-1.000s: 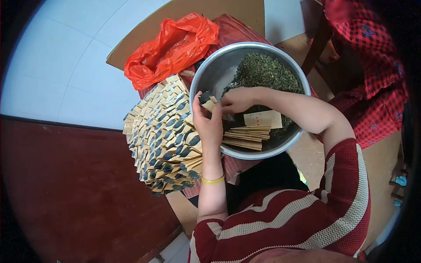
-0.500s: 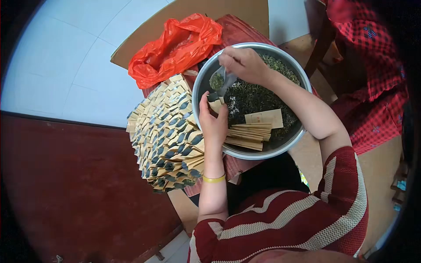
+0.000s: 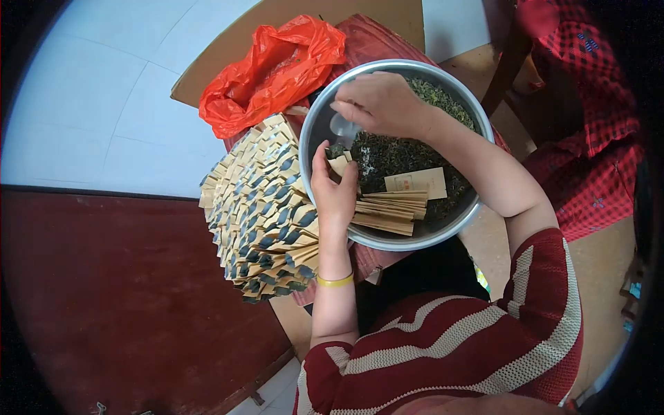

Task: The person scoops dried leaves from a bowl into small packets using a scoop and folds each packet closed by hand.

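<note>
A paper packet [image 3: 339,164] with its mouth open is held in my left hand [image 3: 335,190], over the near left rim of the metal basin [image 3: 319,207]. Just above it, my right hand [image 3: 380,104] is closed on a pale translucent scoop [image 3: 342,128], tipped against the packet's mouth. Dark green dried leaves [image 3: 394,155] lie in the basin. One flat printed packet [image 3: 422,182] rests on the leaves, beside a stack of empty-looking paper packets [image 3: 391,211].
Left of the basin stands a large pile of upright leaf-filled packets [image 3: 259,207]. A crumpled red plastic bag [image 3: 273,76] lies behind it, near brown cardboard [image 3: 228,48]. Red checked cloth [image 3: 602,152] hangs at the right. A dark red panel [image 3: 124,297] spans the lower left.
My right hand rose from the basin with a scoop of leaves, then tilted it at the packet. The scoop now looks mostly empty. My left hand stays around the packet.
</note>
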The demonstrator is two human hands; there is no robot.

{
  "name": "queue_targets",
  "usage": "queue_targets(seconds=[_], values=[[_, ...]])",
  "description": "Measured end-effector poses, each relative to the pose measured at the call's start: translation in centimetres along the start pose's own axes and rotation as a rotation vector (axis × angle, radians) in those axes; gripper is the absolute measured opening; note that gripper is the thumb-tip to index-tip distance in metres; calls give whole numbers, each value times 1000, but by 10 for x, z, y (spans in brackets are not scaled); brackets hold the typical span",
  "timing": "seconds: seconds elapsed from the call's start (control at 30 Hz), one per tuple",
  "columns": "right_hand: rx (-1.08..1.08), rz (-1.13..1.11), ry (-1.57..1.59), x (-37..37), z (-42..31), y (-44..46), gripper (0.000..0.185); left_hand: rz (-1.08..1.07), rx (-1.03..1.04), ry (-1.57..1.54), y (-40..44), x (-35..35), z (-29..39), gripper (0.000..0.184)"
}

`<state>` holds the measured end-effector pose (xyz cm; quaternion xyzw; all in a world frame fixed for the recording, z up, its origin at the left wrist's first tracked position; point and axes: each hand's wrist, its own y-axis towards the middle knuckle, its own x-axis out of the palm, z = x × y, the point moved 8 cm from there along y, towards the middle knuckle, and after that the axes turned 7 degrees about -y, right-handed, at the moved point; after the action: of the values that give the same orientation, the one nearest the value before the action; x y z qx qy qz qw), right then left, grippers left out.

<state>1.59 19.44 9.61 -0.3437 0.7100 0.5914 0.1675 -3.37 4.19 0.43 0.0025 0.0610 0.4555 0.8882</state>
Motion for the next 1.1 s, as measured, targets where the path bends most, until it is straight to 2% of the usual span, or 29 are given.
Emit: queue_targets(seconds=[0.03, 0.07, 0.13, 0.17, 0.3, 0.4, 0.43, 0.5, 0.53, 0.6, 0.7, 0.77, 0.8, 0.83, 0.9, 1.03, 1.1], values=[[81, -178, -79, 15, 11, -4, 8, 11, -23, -17, -1, 0, 1, 56], [81, -162, -87, 16, 14, -7, 8, 18, -44, -33, -1, 1, 3, 56], [-29, -287, 96, 30, 5, -15, 16, 4, -69, -1, -1, 4, 10, 55], [-56, -411, 249, 37, -3, -15, 13, 1, -65, -32, -1, 3, 8, 55], [-127, -534, 334, 49, -25, -28, 15, -29, -79, -182, 0, 0, -6, 55], [-124, -564, 342, 48, -25, -26, 16, -68, -51, -194, 2, 3, -9, 62], [-163, -598, 352, 48, -27, -27, 16, -63, 71, -130, 9, 1, -22, 68], [-151, -467, 391, 37, -22, -17, 17, -132, -27, 35, 4, 6, -11, 64], [-92, -496, 431, 34, -20, -14, 17, -166, 369, 86, 9, 11, -8, 50], [-1, -523, 455, 28, -20, -12, 19, -278, -116, -190, 0, 20, -12, 26], [36, -511, 416, 25, -22, -10, 18, -255, -5, -212, 4, 19, -10, 27], [35, -824, 500, 40, -28, -20, 17, -235, 68, -130, 3, 17, -10, 30], [43, -870, 510, 41, -29, -22, 17, -281, 56, -109, -1, 21, -5, 31], [34, -890, 503, 41, -28, -22, 17, -326, 42, -87, -4, 25, -1, 32], [42, -951, 616, 47, -29, -26, 18, -309, 65, -47, -4, 24, 1, 32], [1, -1003, 633, 57, -38, -33, 18, -238, 166, 41, 2, 26, -17, 32], [32, -1022, 712, 62, -38, -36, 21, -224, 137, 39, -2, 24, -11, 31]])
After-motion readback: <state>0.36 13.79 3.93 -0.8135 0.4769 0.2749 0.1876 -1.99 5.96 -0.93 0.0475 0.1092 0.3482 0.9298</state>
